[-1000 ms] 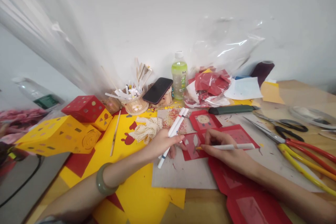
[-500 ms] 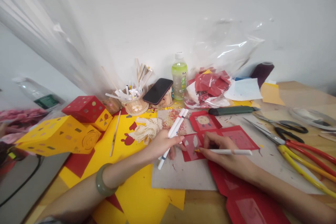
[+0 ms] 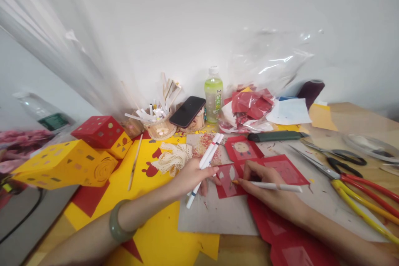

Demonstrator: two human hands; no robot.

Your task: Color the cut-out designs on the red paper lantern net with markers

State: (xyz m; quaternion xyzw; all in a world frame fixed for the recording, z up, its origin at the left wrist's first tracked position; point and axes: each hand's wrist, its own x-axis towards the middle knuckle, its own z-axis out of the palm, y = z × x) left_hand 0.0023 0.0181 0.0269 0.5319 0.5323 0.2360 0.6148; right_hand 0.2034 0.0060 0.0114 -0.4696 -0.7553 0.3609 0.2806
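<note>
My left hand [image 3: 187, 178] is closed around two white marker pens [image 3: 213, 147], which slant upward. Its fingertips rest at the left edge of a red paper cutout [image 3: 222, 192]. With my right hand [image 3: 264, 181] I pinch another white marker [image 3: 285, 187], its orange tip against the cutout's translucent window [image 3: 228, 182], where pale leaf-like shapes are drawn. Other panels of the red paper spread up, right and down; the upper panel [image 3: 243, 149] shows a small drawn figure. Under the cutout lies a grey board [image 3: 215, 220].
Scissors with red and yellow handles [image 3: 358, 191], black-handled scissors [image 3: 346, 158] and a dark green cutter [image 3: 277, 136] lie to the right. Behind stand a drink bottle [image 3: 213, 95], a phone [image 3: 188, 111] and a cup of sticks [image 3: 160, 129]. Lace [image 3: 174, 158] and paper boxes [image 3: 59, 164] are left.
The view has shifted slightly, so most things sit a little lower in the picture. Both hands keep their hold on the markers; the right marker's tip stays at the window.
</note>
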